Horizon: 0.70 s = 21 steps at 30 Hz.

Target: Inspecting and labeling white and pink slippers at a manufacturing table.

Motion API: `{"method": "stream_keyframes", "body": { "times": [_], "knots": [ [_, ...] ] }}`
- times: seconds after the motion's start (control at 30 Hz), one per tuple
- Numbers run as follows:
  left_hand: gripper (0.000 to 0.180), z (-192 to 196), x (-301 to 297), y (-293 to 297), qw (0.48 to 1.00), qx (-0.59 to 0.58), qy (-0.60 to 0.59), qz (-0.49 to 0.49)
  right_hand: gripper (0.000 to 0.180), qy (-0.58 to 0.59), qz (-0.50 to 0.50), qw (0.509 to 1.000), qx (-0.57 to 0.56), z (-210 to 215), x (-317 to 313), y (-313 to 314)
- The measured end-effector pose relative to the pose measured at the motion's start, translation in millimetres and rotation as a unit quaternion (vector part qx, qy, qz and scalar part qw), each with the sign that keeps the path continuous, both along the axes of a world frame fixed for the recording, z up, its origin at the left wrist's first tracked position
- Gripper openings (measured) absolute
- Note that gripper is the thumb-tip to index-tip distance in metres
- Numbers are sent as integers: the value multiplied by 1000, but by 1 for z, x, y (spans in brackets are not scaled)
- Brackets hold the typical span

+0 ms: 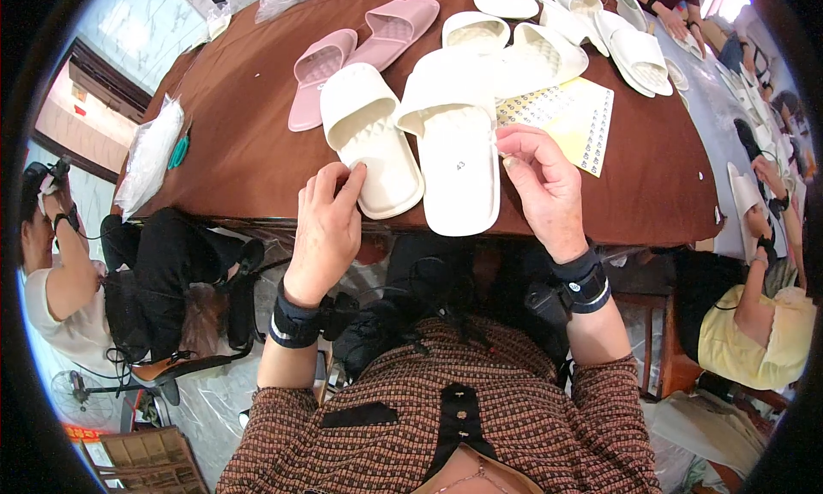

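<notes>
Two white slippers lie side by side at the table's near edge, heels toward me. The left slipper [390, 173] has my left hand [330, 224] at its left rim, fingers drawn together, one fingertip on the insole. Small printed marking shows on the insole of the right slipper [460, 190]. Beside that slipper's right rim, my right hand [544, 181] is closed in a pinch; whatever is between thumb and forefinger is too small to make out. Under the slippers' toes, at the right, are yellow and white sticker sheets [591, 108].
A pair of pink slippers [394, 27] lies at the back left, with more white slippers [634, 53] at the back right. Teal scissors [178, 151] and a clear plastic bag [150, 160] rest on the brown cloth [231, 117]. Other people work at both sides.
</notes>
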<state>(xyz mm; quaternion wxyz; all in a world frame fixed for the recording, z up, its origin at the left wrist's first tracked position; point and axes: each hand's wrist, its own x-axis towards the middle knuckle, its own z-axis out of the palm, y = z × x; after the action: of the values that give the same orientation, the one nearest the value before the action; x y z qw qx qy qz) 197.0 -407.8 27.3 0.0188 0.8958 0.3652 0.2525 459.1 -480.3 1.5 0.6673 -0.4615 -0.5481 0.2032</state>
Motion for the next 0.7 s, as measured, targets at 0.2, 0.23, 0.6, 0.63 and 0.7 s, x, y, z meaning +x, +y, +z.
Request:
{"method": "stream_keyframes", "body": {
  "times": [0.2, 0.23, 0.6, 0.63, 0.7],
  "knots": [
    [33, -4, -7, 9, 990, -36, -130, -30, 34, 18, -15, 997, -74, 7, -4, 5],
    [30, -4, -10, 12, 983, -77, -161, -29, 39, 25, -15, 992, -122, 10, -4, 5],
    [38, 19, -22, 110, 985, -58, -155, -44, 68, -35, 43, 981, -185, 24, 0, 26],
    [38, 23, -21, 118, 985, -47, -159, -49, 67, 17, 48, 979, -198, 25, 1, 26],
    [40, 31, -16, 131, 971, -173, -151, -73, 66, 83, 79, 981, -156, 27, 2, 20]
  ]
}}
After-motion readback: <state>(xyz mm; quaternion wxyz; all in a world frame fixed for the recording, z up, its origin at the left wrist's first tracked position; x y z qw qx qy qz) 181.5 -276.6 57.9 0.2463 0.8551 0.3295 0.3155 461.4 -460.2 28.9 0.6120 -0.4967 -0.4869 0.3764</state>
